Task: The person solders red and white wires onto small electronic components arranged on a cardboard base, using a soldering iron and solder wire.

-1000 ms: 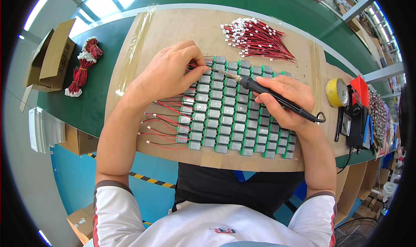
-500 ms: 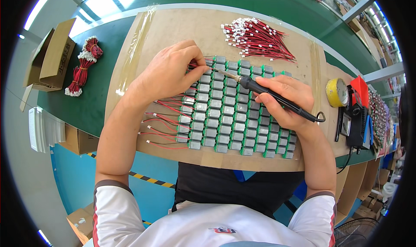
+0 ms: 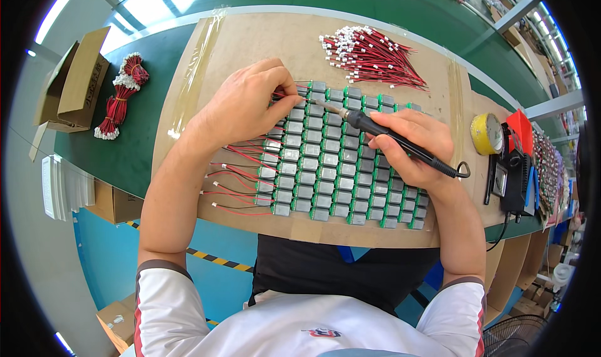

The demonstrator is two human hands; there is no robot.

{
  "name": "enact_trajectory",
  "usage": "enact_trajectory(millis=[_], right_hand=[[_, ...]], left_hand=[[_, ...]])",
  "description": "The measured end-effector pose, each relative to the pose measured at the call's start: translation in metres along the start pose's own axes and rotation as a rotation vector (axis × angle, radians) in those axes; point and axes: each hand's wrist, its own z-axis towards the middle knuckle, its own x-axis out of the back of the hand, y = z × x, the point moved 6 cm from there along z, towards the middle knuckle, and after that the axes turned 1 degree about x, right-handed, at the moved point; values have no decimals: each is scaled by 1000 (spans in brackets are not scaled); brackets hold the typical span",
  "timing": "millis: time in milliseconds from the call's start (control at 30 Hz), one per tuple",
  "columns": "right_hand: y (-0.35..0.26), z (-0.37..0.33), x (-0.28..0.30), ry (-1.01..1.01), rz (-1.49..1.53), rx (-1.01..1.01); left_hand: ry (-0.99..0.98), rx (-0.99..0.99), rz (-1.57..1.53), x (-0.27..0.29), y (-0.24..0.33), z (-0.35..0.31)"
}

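Observation:
My right hand (image 3: 416, 141) grips a black-handled soldering iron (image 3: 400, 145), its metal tip pointing left at the upper left of the rows of battery cells (image 3: 328, 160). These are silver-grey blocks with green circuit boards, laid in slanted columns. My left hand (image 3: 253, 100) pinches a thin red-and-black wire lead close to the iron's tip; the fingers hide most of that lead. Below this hand, several red and black leads (image 3: 238, 185) with small white connectors run out leftward from the first column of cells.
Loose red leads with white connectors (image 3: 372, 56) lie in a pile at the back. To the right are a yellow tape roll (image 3: 487, 133) and a black soldering station (image 3: 516, 181). Bundled leads (image 3: 119, 100) and an open cardboard box (image 3: 78, 84) stand at left.
The iron's tip has shifted very slightly at the cell beside my left fingertips. Both hands otherwise keep nearly the same position and grip.

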Motion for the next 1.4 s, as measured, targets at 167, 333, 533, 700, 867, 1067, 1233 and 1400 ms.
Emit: enact_trajectory(millis=[167, 333, 533, 700, 867, 1067, 1233, 1400], right_hand=[[0, -1, 1, 65, 30, -25], [0, -1, 4, 86, 10, -33], [26, -5, 33, 248, -60, -97], [76, -14, 64, 358, -87, -282], [109, -16, 67, 292, -252, -409], [109, -12, 53, 191, -265, -353], [104, -12, 56, 172, -304, -365], [98, -11, 62, 197, -320, -303]], left_hand=[[-2, 6, -1, 0, 0, 0], [-1, 7, 1, 0, 0, 0], [0, 26, -10, 0, 2, 0], [-16, 40, -26, 1, 3, 1], [-11, 42, -11, 1, 5, 2], [-16, 63, -19, 1, 4, 1], [-21, 63, -21, 3, 7, 2], [-41, 85, -6, 3, 8, 3]])
